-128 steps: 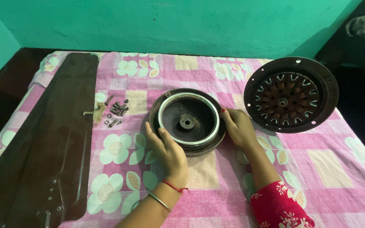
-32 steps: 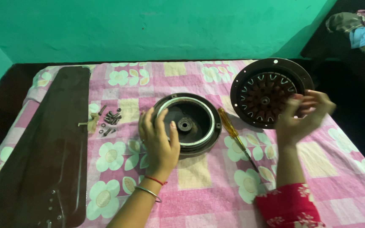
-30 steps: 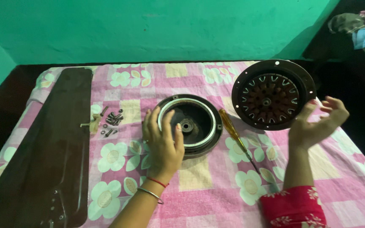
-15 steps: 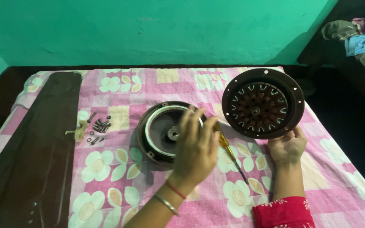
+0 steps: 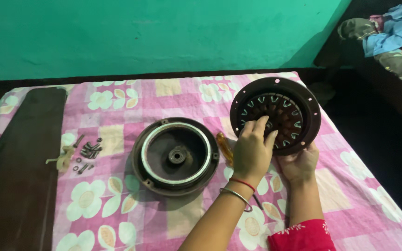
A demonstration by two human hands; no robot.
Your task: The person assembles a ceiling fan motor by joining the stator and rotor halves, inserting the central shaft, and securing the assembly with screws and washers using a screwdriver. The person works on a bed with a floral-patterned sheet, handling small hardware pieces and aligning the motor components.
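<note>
A round dark fan motor part with copper windings [image 5: 282, 104] stands tilted up on its edge at the right of the pink flowered cloth [image 5: 117, 200]. My right hand [image 5: 298, 163] grips its lower rim from beneath. My left hand [image 5: 253, 149] reaches across and rests its fingers on the part's lower left face. A round dark motor cover [image 5: 175, 155] with a centre bearing lies flat, open side up, to the left of both hands. An orange-handled screwdriver [image 5: 224, 148] lies between the cover and my left hand, partly hidden.
Several loose screws and a small pale part [image 5: 82, 153] lie left of the cover. Dark fan blades [image 5: 17, 176] lie along the left edge. A green wall rises behind. Folded clothes [image 5: 387, 37] sit at the upper right beyond a dark gap.
My left hand left the motor cover and moved right onto the wound part. My right hand took hold of that part's lower rim and tilted it up on edge.
</note>
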